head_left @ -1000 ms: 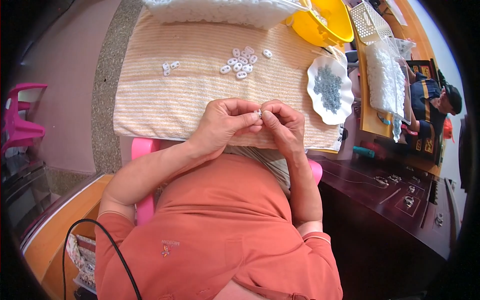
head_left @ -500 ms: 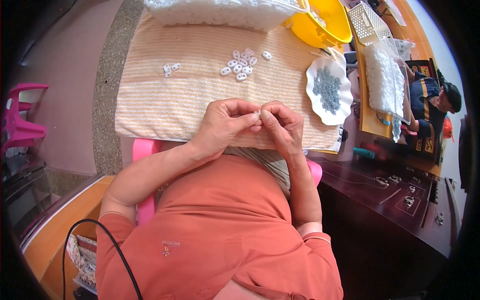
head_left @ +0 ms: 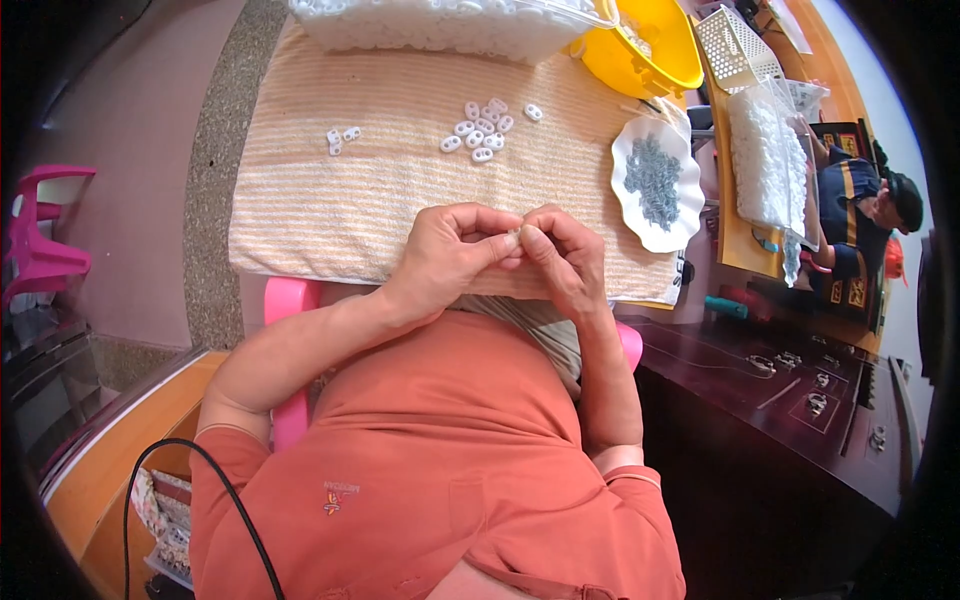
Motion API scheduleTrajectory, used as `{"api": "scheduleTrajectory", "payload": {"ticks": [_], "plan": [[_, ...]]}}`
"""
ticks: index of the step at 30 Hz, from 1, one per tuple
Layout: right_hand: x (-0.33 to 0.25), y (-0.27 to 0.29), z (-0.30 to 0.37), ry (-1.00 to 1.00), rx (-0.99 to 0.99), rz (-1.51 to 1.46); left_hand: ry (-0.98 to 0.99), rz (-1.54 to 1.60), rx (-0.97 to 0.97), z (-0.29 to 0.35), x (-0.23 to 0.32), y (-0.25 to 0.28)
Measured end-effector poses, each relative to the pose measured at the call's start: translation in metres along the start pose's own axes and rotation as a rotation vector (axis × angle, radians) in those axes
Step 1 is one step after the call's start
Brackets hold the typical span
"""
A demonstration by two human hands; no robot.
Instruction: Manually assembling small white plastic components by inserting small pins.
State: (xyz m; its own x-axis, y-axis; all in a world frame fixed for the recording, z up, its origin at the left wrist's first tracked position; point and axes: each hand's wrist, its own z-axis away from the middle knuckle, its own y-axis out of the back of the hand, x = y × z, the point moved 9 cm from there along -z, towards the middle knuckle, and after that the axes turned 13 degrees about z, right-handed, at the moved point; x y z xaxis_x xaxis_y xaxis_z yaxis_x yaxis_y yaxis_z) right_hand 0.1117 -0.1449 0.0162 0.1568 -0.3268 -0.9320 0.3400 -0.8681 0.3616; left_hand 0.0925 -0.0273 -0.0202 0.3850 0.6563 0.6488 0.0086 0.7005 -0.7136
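My left hand (head_left: 455, 245) and my right hand (head_left: 565, 255) meet over the near edge of the towel-covered table. Thumbs and fingers of both pinch together on a small whitish piece (head_left: 517, 231), mostly hidden by the fingertips. Beyond them lies a loose group of small white oval pieces with two holes each (head_left: 480, 128). Farther left sit three more white pieces (head_left: 340, 138) close together. To the right of my hands, a white scalloped dish (head_left: 624, 208) holds a heap of small grey-blue parts (head_left: 655, 180).
A clear bin (head_left: 450, 38) full of white pieces and a yellow basket (head_left: 640, 65) stand at the far edge. On the right are a white perforated basket (head_left: 735, 48), another filled bin (head_left: 768, 160) and a seated person (head_left: 860, 205). A pink stool (head_left: 50, 230) stands left.
My fingertips have closed in slightly, so less of the whitish piece shows between them. The pieces on the towel lie as before.
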Motion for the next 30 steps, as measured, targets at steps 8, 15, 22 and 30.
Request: {"api": "scheduleTrajectory", "payload": {"ticks": [8, 15, 22, 30], "plan": [[0.014, -0.003, 0.0, -0.123, -0.027, -0.15, 0.001, 0.037, -0.013, -0.003, 0.001, 0.0], [0.017, 0.003, -0.002, -0.077, 0.0, -0.102, 0.028, 0.105, 0.007, -0.004, 0.0, 0.004], [0.026, 0.002, 0.0, -0.189, -0.033, -0.277, 0.068, 0.165, 0.04, -0.004, 0.0, 0.006], [0.029, -0.002, 0.002, -0.247, -0.043, -0.329, 0.074, 0.157, 0.036, -0.004, 0.0, 0.007]]}}
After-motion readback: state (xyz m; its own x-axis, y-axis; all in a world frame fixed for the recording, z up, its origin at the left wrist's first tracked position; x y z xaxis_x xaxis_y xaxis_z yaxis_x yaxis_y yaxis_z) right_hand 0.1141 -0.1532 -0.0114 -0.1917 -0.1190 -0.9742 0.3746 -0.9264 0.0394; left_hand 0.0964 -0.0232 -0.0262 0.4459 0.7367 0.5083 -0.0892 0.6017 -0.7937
